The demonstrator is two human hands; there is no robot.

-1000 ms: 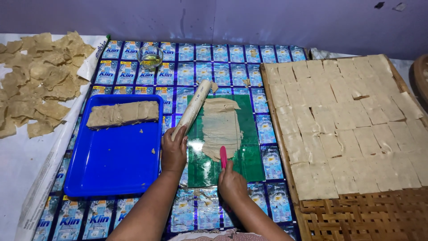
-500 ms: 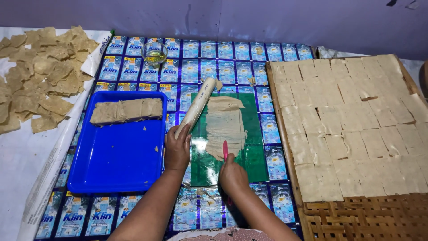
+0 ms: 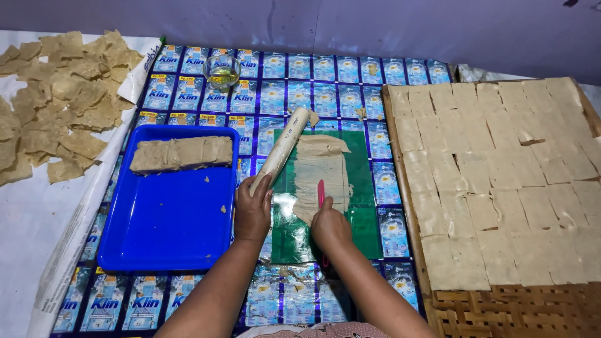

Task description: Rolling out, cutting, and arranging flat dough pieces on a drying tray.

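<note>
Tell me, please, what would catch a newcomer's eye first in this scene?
Probably the two hands in the middle: the left hand grips a pale rolling pin, and the right hand holds a pink blade on flattened dough over a green sheet. Next, the blue tray at left and the dough squares at right.

I see two bare arms coming up from the bottom edge — no sleeves on them, no watch, no bracelets. The left hand (image 3: 253, 211) and the right hand (image 3: 330, 226) wear no gloves, and I can spot no rings. Down at the very bottom there is a bit of cloth with a small pattern — pale with reddish marks.
</note>
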